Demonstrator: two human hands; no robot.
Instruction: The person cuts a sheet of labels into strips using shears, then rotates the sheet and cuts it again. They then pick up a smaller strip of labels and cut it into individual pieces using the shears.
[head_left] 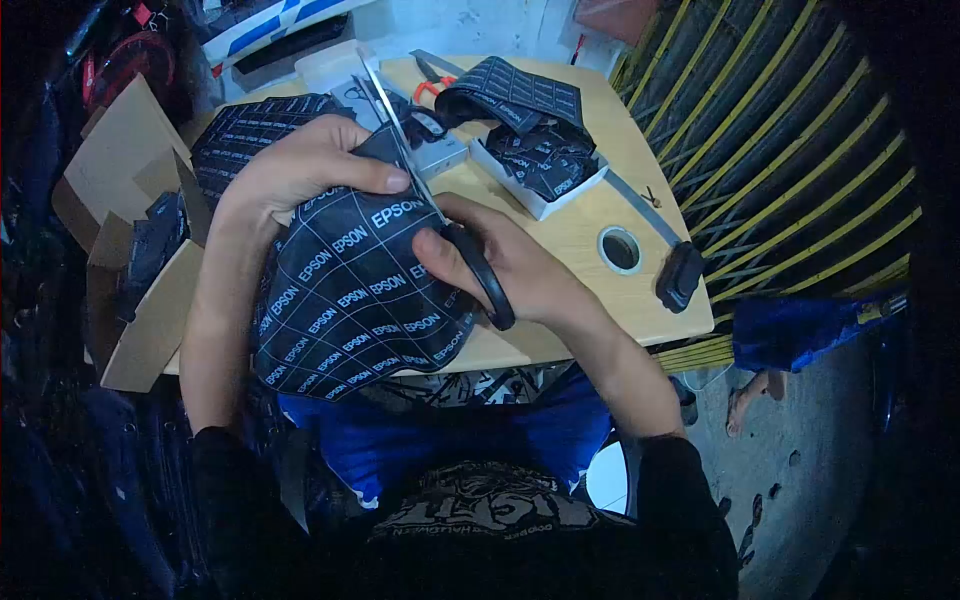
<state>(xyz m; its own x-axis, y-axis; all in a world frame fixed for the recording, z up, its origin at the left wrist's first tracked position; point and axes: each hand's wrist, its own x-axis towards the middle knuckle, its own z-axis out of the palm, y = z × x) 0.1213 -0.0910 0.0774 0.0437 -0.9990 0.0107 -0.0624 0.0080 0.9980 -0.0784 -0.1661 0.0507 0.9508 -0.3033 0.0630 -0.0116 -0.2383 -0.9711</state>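
Observation:
My left hand (315, 165) grips the upper edge of a black sheet (350, 290) printed with rows of white EPSON labels and grid lines, its thumb lying on top. The sheet hangs over the table's near edge. Black-handled scissors (488, 275) are in my right hand (510, 260), with thumb and fingers around the handles. Their blades point up and away, parted, along the sheet's right edge close to my left thumb. A small flap of the sheet stands between my left thumb and the blades.
On the wooden table (560, 310) are a white box (541, 208) of cut black pieces, folded EPSON sheets (515, 90), orange-handled scissors (432, 90), a tape roll (603, 249) and a black tape measure (680, 275). An open cardboard box (150, 320) stands left. A bare foot (745, 403) shows right.

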